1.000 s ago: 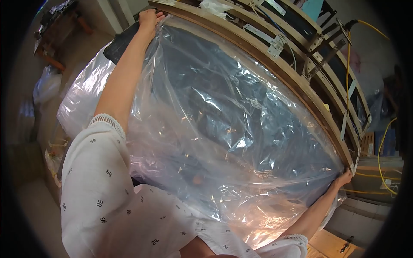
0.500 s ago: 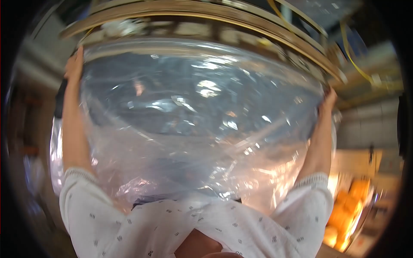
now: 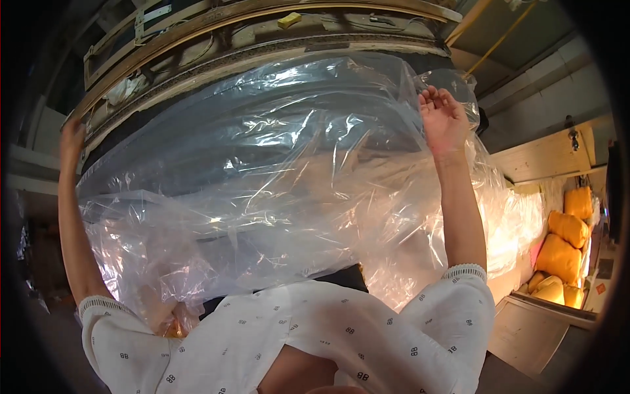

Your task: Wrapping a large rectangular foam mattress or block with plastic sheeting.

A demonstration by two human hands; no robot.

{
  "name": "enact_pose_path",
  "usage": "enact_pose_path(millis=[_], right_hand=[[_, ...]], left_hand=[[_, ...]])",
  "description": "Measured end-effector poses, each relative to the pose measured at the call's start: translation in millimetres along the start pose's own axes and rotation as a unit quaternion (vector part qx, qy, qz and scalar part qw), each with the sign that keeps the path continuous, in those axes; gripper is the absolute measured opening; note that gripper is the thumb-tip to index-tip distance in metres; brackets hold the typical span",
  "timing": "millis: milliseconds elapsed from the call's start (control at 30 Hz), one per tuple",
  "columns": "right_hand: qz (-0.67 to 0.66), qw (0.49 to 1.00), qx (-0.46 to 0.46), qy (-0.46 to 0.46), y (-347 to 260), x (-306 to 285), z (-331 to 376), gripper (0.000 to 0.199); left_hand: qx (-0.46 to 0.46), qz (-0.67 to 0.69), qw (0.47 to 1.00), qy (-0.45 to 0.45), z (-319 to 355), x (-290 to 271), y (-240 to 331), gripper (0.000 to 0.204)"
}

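A large clear plastic sheet spreads in front of me over a dark surface, wrinkled and glossy. Its far right part bunches beside my right hand, which is turned palm up with the fingers loosely curled and apart; nothing shows in the palm. The film lies against the side of that hand. At the far left, my left hand is by the sheet's left end, near the wooden rail. Motion blurs its fingers, so its hold cannot be made out. Nearer me, the sheet falls in loose folds toward my body.
A long curved wooden rail runs along the far side, with a yellow block and a crumpled white bag behind it. Orange cushioned bundles lie at right. A flat brown panel sits below them.
The sheet has gone from stretched between both hands to lying slacker and more wrinkled. My right hand has loosened and turned palm up. My left hand is farther left in view.
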State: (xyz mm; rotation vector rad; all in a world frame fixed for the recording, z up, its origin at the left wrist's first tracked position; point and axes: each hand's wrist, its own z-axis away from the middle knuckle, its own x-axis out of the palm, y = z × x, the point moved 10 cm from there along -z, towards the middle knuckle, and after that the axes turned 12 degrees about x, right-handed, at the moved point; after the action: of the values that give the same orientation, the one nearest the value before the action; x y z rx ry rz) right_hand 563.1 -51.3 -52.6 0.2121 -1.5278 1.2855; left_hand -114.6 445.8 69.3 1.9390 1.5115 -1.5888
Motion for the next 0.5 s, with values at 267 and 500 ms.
enact_pose_path(millis=[267, 500], right_hand=[[0.077, 0.995, -0.057, 0.003, -2.0, -1.3, -4.3, 0.01], [0.789, 0.336, -0.446, 0.257, -60.1, 64.0, 10.4, 0.033]], left_hand=[[0.268, 0.551, 0.79, 0.03, -78.0, -215.9, 568.7, 0.038], [0.079, 0.758, 0.643, -0.073, -8.9, -137.8, 521.3, 0.028]])
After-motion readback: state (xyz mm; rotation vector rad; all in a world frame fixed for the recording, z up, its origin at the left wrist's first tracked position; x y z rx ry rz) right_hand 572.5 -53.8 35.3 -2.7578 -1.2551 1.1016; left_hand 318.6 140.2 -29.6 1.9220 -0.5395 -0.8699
